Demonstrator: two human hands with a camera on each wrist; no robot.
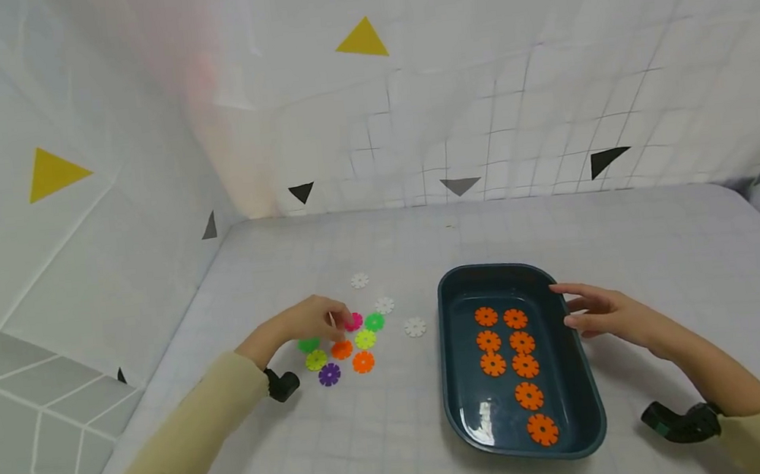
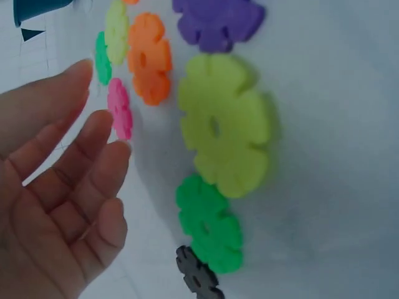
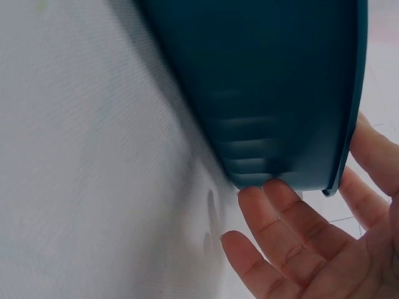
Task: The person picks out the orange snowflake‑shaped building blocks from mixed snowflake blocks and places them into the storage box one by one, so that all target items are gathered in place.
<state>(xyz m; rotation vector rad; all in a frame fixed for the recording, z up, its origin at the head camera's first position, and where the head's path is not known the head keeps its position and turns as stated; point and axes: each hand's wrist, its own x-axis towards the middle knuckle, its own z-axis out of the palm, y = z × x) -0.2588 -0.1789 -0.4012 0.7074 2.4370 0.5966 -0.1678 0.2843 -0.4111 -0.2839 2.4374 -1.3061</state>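
Observation:
Small notched plastic discs lie in a cluster on the cloth-covered table. My left hand [image 1: 319, 321] is over them, fingers loosely bent and nothing held. Nearest its fingertips is a pink disc [image 2: 120, 109]; orange [image 2: 149, 59], yellow [image 2: 225, 128], green [image 2: 209, 224] and purple [image 1: 329, 375] discs are close by. A dark teal tray [image 1: 453, 382] stands to the right, with several orange discs [image 1: 529, 396] lying inside in two columns. At the tray's right rim, my right hand [image 1: 604, 316] rests its relaxed fingers, some touching the outer wall [image 3: 249, 137].
White discs [image 1: 415, 327] lie between the cluster and the tray, and farther back. A black disc [image 2: 198, 274] shows in the left wrist view. White sheeting [image 1: 510, 87] with triangle marks rises behind the table and on the left.

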